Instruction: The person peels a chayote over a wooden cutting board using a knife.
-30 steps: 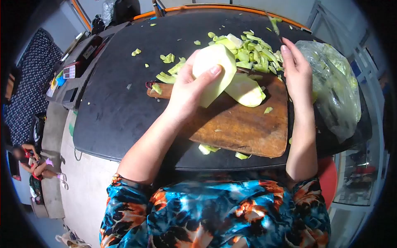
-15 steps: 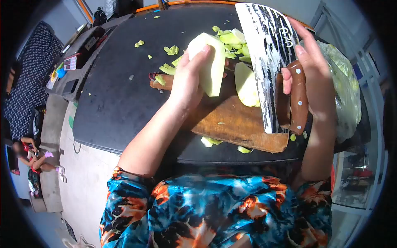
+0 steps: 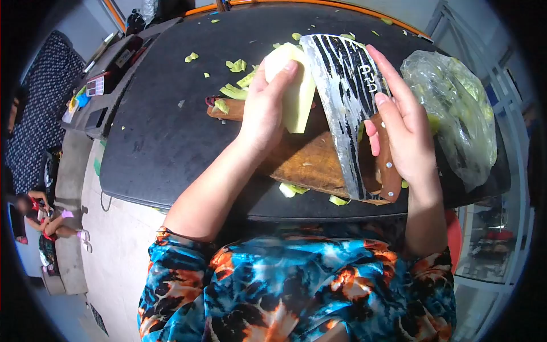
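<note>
My left hand (image 3: 265,108) grips a peeled pale green vegetable (image 3: 298,97) above the wooden cutting board (image 3: 302,165), thumb on its near face. My right hand (image 3: 401,125) is wrapped round the brown handle of a large knife (image 3: 342,97), its index finger stretched up by the blade. The wide black-and-white blade stands just right of the vegetable; whether they touch, I cannot tell. Behind the blade, most of the peelings and the cut piece on the board are hidden. Some green peelings (image 3: 233,91) lie by the board's handle.
A clear plastic bag (image 3: 456,119) with green contents lies on the right of the black table (image 3: 165,142). Scraps (image 3: 293,189) sit at the board's near edge. A scale (image 3: 96,85) stands on the left counter. A person (image 3: 45,216) sits at far left.
My right hand has brought the knife, first held thin-edged at the far right, round broadside and left to beside the vegetable. My left hand has turned the vegetable more upright.
</note>
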